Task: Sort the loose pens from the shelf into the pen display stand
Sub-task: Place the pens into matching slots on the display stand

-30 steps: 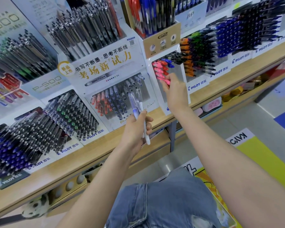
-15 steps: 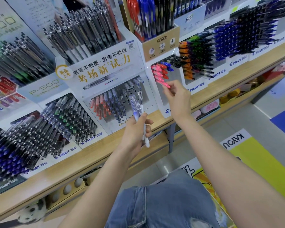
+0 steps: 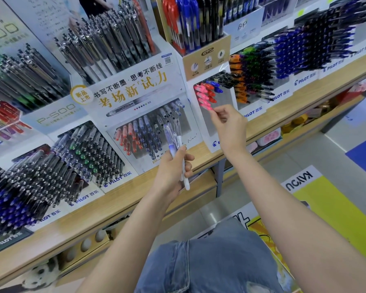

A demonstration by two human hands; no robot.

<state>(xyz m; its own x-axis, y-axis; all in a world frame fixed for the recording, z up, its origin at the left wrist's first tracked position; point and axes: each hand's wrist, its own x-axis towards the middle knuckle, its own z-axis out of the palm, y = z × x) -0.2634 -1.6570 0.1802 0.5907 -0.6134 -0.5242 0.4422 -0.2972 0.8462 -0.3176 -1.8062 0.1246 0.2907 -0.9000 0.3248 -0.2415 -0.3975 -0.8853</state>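
With the right hand [image 3: 228, 127] pinching the tail of the lowest pink pen [image 3: 206, 105], low on the left side of the stand [image 3: 222, 98], push straight along its slot until level with the pinks [image 3: 199, 94] above, then let go gently. Hold the left hand [image 3: 173, 172], below-left of the stand, clamped round the spare pens [image 3: 174, 136], upright, against slipping.

**Layout at the shelf**

I see the pen display stand [image 3: 225, 98] on the shelf [image 3: 123, 199], right of a wider pen box [image 3: 135, 96]. The left hand [image 3: 170, 168] holds loose pens [image 3: 179, 142] before that box; the right hand [image 3: 229, 125] pinches the lowest pen [image 3: 207, 106] in the stand.
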